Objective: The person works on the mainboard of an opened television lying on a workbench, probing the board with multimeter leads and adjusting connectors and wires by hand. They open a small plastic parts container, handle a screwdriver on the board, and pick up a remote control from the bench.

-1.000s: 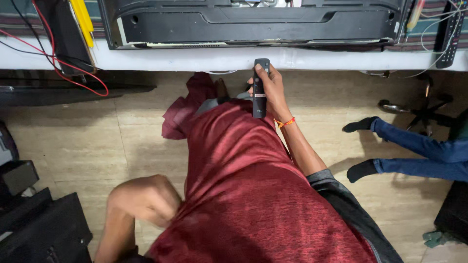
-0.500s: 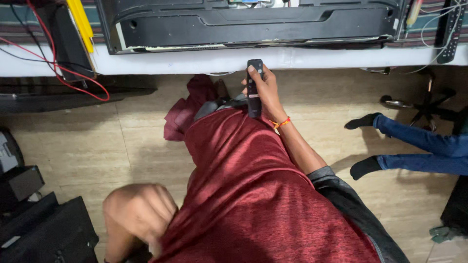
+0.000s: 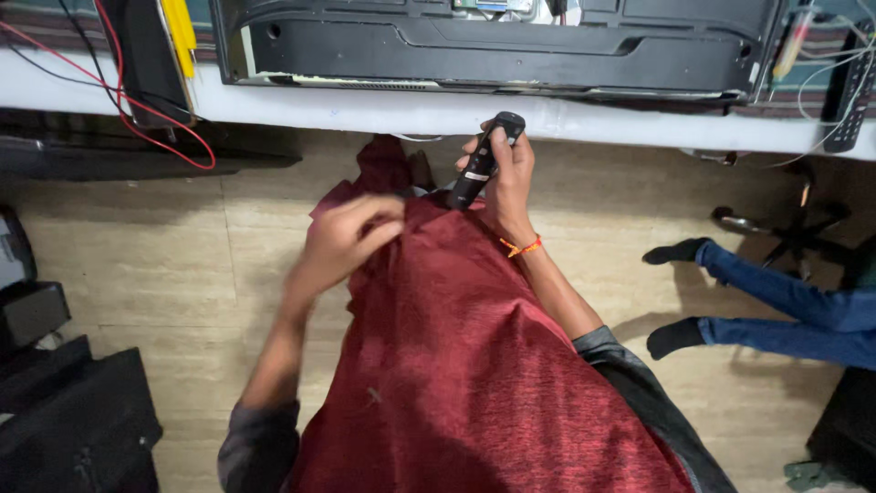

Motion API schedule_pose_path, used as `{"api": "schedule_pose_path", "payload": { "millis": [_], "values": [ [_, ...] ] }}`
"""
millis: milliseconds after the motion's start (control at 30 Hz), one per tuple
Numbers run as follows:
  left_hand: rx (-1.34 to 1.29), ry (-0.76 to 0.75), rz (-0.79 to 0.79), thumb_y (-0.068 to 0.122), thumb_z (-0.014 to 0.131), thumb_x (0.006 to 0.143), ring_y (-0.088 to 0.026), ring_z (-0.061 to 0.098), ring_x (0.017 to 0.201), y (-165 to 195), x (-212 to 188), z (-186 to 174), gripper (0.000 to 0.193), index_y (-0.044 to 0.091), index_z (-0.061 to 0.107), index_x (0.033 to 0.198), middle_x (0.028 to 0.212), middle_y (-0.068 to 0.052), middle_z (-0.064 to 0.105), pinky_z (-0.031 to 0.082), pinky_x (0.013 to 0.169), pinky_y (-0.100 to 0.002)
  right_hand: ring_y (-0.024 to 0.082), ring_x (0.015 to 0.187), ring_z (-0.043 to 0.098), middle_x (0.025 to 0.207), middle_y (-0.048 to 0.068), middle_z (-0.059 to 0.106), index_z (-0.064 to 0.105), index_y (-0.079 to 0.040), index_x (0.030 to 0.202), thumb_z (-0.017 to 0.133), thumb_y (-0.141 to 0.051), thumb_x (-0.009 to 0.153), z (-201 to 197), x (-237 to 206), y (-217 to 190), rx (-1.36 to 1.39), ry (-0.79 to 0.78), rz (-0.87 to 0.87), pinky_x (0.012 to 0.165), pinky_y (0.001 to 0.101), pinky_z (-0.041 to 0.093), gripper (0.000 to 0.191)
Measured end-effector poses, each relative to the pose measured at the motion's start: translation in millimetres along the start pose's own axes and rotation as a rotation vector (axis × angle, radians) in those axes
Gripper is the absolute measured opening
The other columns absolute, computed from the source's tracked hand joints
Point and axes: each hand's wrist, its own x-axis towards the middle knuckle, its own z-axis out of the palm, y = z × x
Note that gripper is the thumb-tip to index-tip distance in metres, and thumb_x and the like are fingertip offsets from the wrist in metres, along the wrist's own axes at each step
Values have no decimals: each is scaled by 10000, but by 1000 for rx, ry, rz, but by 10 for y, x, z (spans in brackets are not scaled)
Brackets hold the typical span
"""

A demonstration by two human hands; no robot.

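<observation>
Red cloth (image 3: 474, 365) x1, draped over the lap, fills the lower centre of view; far end bunched near the surface edge, by the hands; one dark panel housing (image 3: 511, 46) x1, long, lying flat on the white surface (image 3: 365, 108), its near side just back from the surface's front edge; a narrow strip of bare white runs in front of it; floor (image 3: 164, 265) is pale tile, open on the left between the surface and the black boxes (image 3: 64, 420) at lower left; right side tighter: a seated person's legs in blue trousers (image 3: 803, 310) with two dark socks, plus a chair base (image 3: 785, 228) behind them; one red wire (image 3: 137, 128) and one yellow strip (image 3: 182, 32) at upper left; one black remote (image 3: 849, 91) lying at the surface's far right, cables beside it.

Hands: 2; right hand (image 3: 506, 178) closed round one slim black tool (image 3: 482, 164), tool held roughly upright, tip just under the surface edge, lower end touching the cloth; orange thread band (image 3: 520, 246) on that wrist; left hand (image 3: 351, 237) blurred, fingers curled down onto the bunched cloth, looks pinched on the fabric but blur stops me confirming the grip; hands near each other, not touching.
</observation>
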Motion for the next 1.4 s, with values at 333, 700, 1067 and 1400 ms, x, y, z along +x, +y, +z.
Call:
{"api": "schedule_pose_path", "payload": {
  "millis": [333,700,1067,1400],
  "values": [
    [-335,115,116,271,680,1008,-150,734,714,-208,873,908,365,45,643,1292,834,-115,729,576,681,-329,230,886,674,991,119,649,506,-52,1295,554,-392,1094,250,1,-171,249,-189,-85,844,394,579,398],
    [-701,728,-76,275,562,1069,-78,561,523,-663,824,165,409,73,435,1402,789,-44,632,461,407,-238,165,819,663,944,108,678,628,5,1202,549,-202,1127,35,65,-26,-226,-90,-176,793,313,564,234],
    [-1263,1157,40,390,602,1017,-186,523,541,-1908,1049,-1991,269,127,551,1037,847,-91,603,374,450,-340,149,777,634,907,81,665,632,-4,1179,561,-214,1117,-452,152,-185,-226,-15,-233,738,300,545,231],
    [-1239,1253,213,25,686,984,-497,710,1145,-1868,1091,-1988,740,66,214,1553,1450,-273,510,605,960,-521,114,738,657,884,51,697,647,-6,1154,566,-216,1100,-667,-52,-79,-237,194,-224,701,254,526,231]
  ]
}}
